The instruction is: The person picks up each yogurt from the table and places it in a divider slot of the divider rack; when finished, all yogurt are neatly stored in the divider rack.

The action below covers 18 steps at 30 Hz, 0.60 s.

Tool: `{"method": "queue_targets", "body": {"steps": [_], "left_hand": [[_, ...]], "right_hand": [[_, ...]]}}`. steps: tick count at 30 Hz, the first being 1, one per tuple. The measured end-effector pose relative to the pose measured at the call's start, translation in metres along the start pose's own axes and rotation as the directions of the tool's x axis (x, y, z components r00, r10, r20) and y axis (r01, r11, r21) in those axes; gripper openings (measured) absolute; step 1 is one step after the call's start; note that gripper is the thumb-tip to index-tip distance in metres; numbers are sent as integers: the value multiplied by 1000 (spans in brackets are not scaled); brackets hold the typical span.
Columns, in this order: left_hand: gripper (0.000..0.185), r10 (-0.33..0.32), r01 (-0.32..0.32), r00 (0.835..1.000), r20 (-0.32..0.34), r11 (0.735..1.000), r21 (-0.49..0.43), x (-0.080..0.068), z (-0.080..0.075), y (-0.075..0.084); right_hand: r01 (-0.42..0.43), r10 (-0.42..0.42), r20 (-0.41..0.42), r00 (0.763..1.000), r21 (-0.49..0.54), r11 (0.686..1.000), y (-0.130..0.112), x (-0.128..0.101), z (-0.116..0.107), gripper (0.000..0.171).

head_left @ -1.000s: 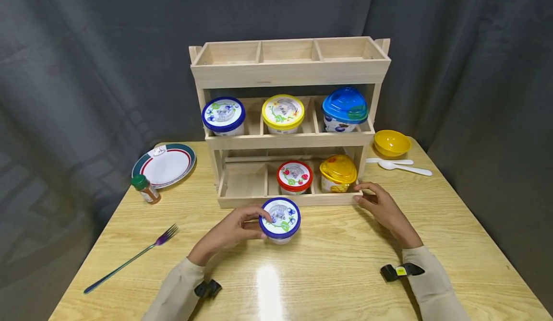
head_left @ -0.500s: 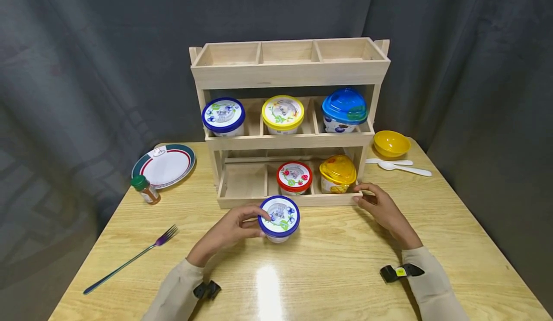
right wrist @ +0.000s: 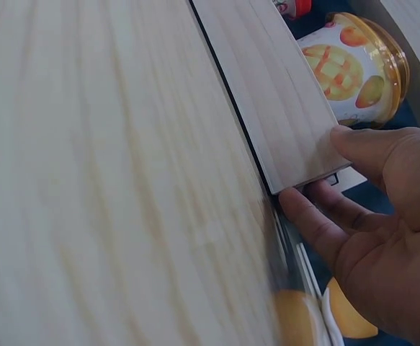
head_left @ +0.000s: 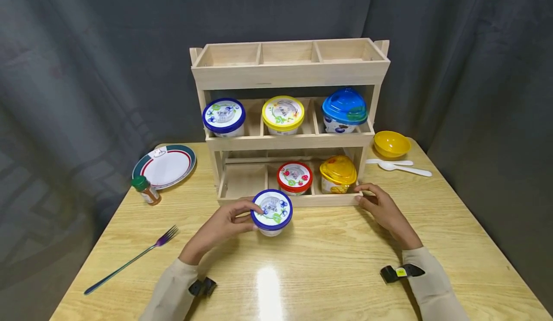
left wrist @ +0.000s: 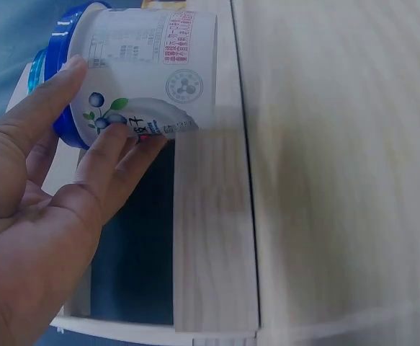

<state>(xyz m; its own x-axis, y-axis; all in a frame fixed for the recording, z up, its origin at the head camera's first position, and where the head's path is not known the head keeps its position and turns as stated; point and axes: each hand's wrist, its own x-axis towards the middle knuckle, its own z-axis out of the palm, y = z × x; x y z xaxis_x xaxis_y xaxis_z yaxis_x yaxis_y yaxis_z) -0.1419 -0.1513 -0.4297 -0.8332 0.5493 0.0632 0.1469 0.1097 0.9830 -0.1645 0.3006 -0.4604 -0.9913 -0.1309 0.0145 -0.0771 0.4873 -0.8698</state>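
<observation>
Blue-lid cup point(head_left: 271, 211) in L hand point(head_left: 220, 227)

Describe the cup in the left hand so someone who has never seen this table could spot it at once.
Start at the wooden rack on the table. Just in front of its empty lower-left slot, the left hand holds a round blue-lidded cup. A second blue-lidded round cup sits on the middle shelf; this one alone is outside the rack.

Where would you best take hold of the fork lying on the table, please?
Judging by its pose, pinch the fork at mid-handle from above: it lies flat on the table, the handle long and thin with bare wood on both sides, the tines pointing toward the rack.
</observation>
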Motion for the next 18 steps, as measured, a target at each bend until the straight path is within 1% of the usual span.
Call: {"method": "queue_targets", "body": {"steps": [9,14,18], "left_hand": [[30,59,-54,995,-79,997,57,-6,-17,15],[30,83,-73,989,-124,994,84,-7,-28,21],[31,93,-75,982,-165,991,108,-7,-38,26]], "right_hand": [[-16,16,-8,1000,5,1000,0,-1,1,35],[-18,18,-8,1000,16,1000,0,-2,1,36],[-14,15,-9,1000,13,1000,-2,-1,1,35]]}}
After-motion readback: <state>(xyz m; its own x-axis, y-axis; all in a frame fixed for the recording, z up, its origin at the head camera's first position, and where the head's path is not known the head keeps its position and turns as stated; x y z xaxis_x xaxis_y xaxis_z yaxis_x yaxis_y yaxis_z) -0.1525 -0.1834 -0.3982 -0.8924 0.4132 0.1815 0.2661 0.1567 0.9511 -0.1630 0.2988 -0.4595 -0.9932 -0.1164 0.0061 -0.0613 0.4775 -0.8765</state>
